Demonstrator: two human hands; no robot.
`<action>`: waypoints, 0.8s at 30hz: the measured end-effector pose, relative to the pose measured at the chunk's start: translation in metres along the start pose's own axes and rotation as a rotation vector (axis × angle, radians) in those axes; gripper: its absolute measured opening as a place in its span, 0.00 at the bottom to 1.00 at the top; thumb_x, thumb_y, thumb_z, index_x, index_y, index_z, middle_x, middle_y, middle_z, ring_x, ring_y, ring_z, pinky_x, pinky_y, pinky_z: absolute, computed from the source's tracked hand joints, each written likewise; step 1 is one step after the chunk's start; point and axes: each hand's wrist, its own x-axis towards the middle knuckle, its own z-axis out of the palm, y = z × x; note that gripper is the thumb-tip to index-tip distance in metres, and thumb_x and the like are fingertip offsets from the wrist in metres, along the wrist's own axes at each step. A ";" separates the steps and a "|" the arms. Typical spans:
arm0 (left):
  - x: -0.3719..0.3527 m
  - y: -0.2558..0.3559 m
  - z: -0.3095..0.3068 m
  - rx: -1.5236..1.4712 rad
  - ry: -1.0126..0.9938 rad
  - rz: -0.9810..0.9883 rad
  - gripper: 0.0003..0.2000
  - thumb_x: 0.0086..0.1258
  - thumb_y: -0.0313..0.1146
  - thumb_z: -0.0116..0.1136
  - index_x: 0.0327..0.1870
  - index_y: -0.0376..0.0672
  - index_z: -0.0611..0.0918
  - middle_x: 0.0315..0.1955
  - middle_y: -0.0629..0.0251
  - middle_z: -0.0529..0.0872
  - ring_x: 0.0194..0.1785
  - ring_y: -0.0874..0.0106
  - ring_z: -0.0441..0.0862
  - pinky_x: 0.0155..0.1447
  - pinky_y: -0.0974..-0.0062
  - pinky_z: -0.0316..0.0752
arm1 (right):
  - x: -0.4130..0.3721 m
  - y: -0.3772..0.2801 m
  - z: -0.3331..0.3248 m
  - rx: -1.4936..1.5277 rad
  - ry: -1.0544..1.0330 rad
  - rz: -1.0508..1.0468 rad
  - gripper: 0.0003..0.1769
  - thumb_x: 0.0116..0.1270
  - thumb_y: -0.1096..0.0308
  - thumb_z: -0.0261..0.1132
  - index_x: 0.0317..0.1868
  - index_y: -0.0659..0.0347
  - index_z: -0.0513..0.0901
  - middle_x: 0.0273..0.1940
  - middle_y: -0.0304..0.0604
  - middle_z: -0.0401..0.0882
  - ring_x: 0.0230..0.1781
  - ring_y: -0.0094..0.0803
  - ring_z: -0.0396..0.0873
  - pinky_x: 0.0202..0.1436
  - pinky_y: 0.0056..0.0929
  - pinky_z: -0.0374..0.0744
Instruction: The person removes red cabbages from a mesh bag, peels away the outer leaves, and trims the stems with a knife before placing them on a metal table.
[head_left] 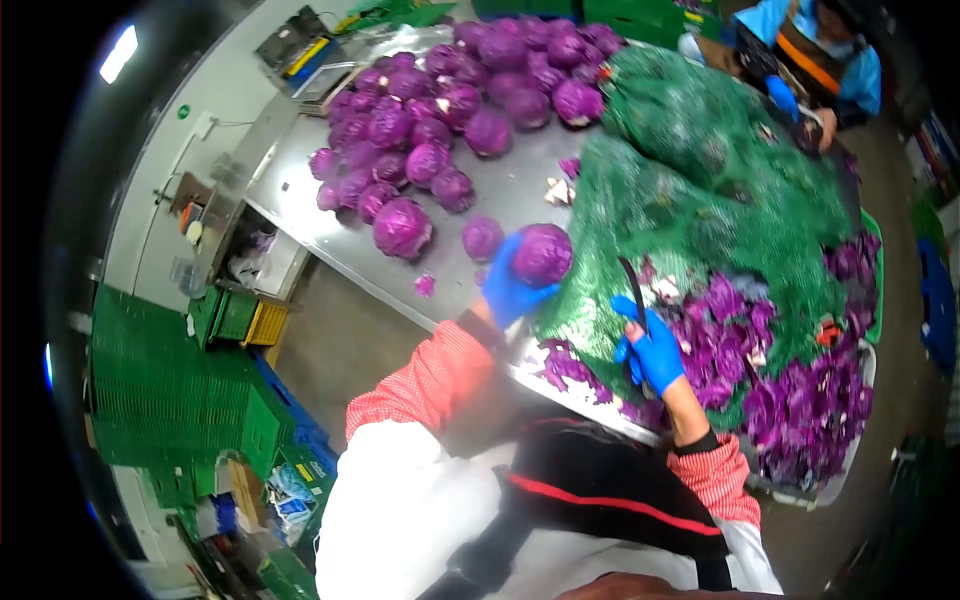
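My left hand point(512, 284), in a blue glove, is closed around the side of a red cabbage point(545, 254) above the table's near edge. My right hand point(655, 352), gloved in blue with a bare thumb tip showing, grips a knife point(634, 285) whose dark, slim, curved blade points up and away from me. Close to the left hand sits another red cabbage point(482, 238). Green net sacks point(690, 215) lie just beyond the right hand. Cut purple cabbage leaves point(718, 325) are heaped beside and under that hand.
Many red cabbages point(488, 133) are piled at the back of the metal table point(330, 215). A bin point(868, 385) of purple leaves stands at right. Across the table, a co-worker's blue-gloved hand point(783, 97) is near a dark round object. Green crates point(170, 375) are stacked at left.
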 end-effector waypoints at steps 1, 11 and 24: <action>0.006 0.022 -0.015 -0.212 -0.021 0.008 0.29 0.65 0.54 0.55 0.65 0.52 0.67 0.61 0.61 0.72 0.64 0.60 0.69 0.63 0.52 0.69 | 0.000 0.001 -0.001 -0.017 0.019 0.029 0.21 0.68 0.58 0.60 0.60 0.50 0.73 0.22 0.29 0.69 0.14 0.15 0.61 0.16 0.18 0.61; 0.066 0.164 -0.074 -0.408 0.591 0.480 0.28 0.65 0.57 0.54 0.60 0.49 0.69 0.59 0.45 0.68 0.61 0.49 0.70 0.63 0.49 0.68 | -0.005 0.020 -0.002 0.032 0.062 0.156 0.19 0.69 0.61 0.57 0.59 0.51 0.73 0.18 0.35 0.72 0.10 0.19 0.62 0.12 0.20 0.62; 0.149 -0.173 0.107 0.372 -0.585 -0.514 0.16 0.70 0.35 0.46 0.55 0.38 0.74 0.39 0.52 0.82 0.42 0.64 0.79 0.47 0.68 0.75 | -0.059 0.020 -0.059 0.370 0.679 -0.244 0.16 0.73 0.61 0.52 0.54 0.60 0.77 0.16 0.31 0.68 0.12 0.16 0.63 0.13 0.16 0.62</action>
